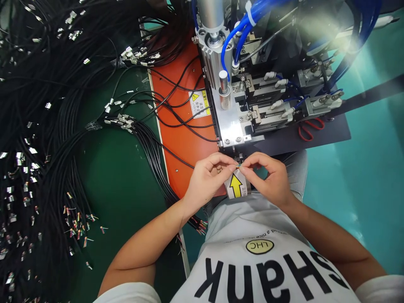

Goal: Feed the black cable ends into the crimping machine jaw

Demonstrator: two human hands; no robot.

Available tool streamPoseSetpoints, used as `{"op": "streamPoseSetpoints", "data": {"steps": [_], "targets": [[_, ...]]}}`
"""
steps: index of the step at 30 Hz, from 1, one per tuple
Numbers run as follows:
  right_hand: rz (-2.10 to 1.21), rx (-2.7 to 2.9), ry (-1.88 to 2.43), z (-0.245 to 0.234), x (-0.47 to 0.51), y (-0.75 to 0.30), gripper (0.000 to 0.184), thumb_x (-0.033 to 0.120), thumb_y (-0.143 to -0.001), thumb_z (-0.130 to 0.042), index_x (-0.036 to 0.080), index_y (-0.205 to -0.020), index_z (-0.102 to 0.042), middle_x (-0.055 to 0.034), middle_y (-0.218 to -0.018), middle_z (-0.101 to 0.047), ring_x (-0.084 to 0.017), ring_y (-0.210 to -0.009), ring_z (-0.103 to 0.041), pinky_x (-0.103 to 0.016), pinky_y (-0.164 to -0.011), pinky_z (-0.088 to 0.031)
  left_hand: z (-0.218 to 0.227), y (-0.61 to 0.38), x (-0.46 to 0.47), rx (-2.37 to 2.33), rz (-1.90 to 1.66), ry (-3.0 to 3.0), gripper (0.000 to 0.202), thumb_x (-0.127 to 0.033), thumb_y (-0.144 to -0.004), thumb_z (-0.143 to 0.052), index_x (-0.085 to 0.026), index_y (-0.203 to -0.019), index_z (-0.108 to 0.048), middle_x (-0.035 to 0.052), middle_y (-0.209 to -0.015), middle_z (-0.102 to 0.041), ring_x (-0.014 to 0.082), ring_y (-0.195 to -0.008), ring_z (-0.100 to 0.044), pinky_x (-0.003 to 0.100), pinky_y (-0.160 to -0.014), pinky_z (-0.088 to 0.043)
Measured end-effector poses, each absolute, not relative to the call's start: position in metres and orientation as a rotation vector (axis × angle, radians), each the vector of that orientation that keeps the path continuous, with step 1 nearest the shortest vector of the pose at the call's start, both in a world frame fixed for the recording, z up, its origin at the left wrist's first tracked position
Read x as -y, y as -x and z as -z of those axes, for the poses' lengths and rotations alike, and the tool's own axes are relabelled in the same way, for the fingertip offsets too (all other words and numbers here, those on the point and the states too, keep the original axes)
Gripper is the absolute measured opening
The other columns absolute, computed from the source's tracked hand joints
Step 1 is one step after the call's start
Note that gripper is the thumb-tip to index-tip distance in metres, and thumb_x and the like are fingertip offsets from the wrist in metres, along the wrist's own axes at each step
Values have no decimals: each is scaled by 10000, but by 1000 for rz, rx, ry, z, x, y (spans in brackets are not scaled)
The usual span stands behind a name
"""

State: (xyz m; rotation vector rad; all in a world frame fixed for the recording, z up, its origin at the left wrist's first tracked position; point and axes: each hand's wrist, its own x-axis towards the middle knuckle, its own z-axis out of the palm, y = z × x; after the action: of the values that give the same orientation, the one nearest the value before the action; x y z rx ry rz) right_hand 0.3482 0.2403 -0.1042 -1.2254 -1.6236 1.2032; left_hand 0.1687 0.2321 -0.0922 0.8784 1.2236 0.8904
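At the near end of the machine, my left hand (pixel 212 173) pinches the end of a black cable (pixel 179 158) that runs in from the left. Thin coloured wires (pixel 239 166) show between my two hands. Their tips are between the thumb and forefinger of my right hand (pixel 268 174), which is closed in a pinch. Just below my fingers is a white label with a yellow arrow (pixel 235 187). The wire tips themselves are mostly covered by my fingertips.
The machine (pixel 232 122) with metal cylinders and blue air hoses (pixel 227 50) stands ahead on an orange base (pixel 179 141). Bundles of black cables with metal connectors (pixel 121 121) lie on the green table (pixel 123 176) to the left. Red-handled scissors (pixel 311 128) rest at right.
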Motion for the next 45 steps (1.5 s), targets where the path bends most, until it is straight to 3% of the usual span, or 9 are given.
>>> {"op": "streamPoseSetpoints", "data": {"steps": [10, 15, 24, 35, 45], "targets": [[-1443, 1523, 1186, 105, -250, -364, 47, 228, -892, -657, 205, -868, -690, -17, -816, -671, -161, -754, -594, -310, -677, -462, 86, -174, -225, -1283, -858, -922, 153, -298, -838, -731, -158, -870, -680, 18, -804, -669, 94, -670, -575, 196, -603, -471], [-1369, 1547, 1164, 106, -249, -360, 40, 177, -828, -713, 205, -826, -685, -2, -791, -661, -143, -713, -573, -297, -659, -453, 83, -175, -226, -1296, -860, -951, 135, -280, -843, -722, -153, -867, -686, 26, -830, -686, 93, -684, -595, 192, -618, -485], [-1215, 1567, 1155, 110, -240, -352, 75, 166, -849, -683, 217, -795, -673, -9, -797, -656, -148, -717, -585, -299, -652, -477, 86, -174, -229, -1277, -866, -890, 182, -320, -790, -771, -160, -829, -696, 25, -833, -689, 101, -670, -587, 214, -629, -490], [-1625, 1563, 1085, 104, -262, -366, 92, 241, -871, -666, 180, -804, -682, -6, -751, -665, -137, -688, -573, -278, -638, -445, 82, -174, -231, -1260, -831, -905, 203, -336, -763, -797, -157, -792, -704, 14, -758, -659, 97, -644, -557, 211, -611, -468], [-1370, 1792, 975, 109, -255, -362, 102, 150, -919, -549, 212, -843, -576, -9, -814, -583, -151, -756, -543, -293, -704, -463, 82, -165, -235, -1217, -723, -911, 208, -342, -759, -800, -154, -799, -722, 27, -779, -676, 80, -567, -522, 208, -532, -439]]}}
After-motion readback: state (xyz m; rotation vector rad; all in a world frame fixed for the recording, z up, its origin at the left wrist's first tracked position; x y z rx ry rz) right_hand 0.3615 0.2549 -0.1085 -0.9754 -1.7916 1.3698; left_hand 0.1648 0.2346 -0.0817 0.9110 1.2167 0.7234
